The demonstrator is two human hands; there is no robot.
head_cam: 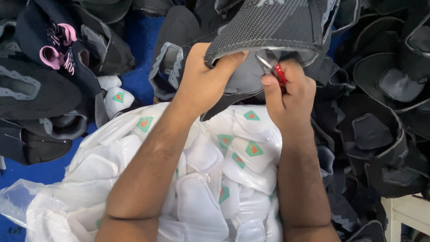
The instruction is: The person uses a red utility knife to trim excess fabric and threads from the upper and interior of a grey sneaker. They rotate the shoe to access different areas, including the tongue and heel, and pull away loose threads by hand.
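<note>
Head view: a dark knit shoe upper (273,24) is seen held up at the far middle of the scene, above a clear plastic bag of white padded pieces (210,179).
Left hand: the left hand (204,83) is clenched on the lower edge of the shoe upper, with the thumb pressed over the grey fabric and the other fingers tucked beneath it.
Right hand: the right hand (289,94) is closed around small red-handled snips (274,67), whose metal blades are set right at the edge of the upper, just beside the left thumb.
Place of the work: the upper is kept in the air between both hands, far of the bag and near the heaps of dark shoe uppers (385,103) at right.
Risk to the fabric: the knit edge could be nicked if the blades are closed too deep, since loose thread and fabric lie touching.
Risk to the thumb: the left thumb could be caught, because it is held so close to the blade tips.
Risk of slipping: the upper could sag or twist if the left grip is eased, and the cut would then be misplaced.
Risk of mixing: a dropped piece could be lost among the dark uppers with pink loops (58,49) at far left, on the blue surface (134,36).
Hidden: the blade tips are partly covered, so it cannot be told what exactly is being cut.
</note>
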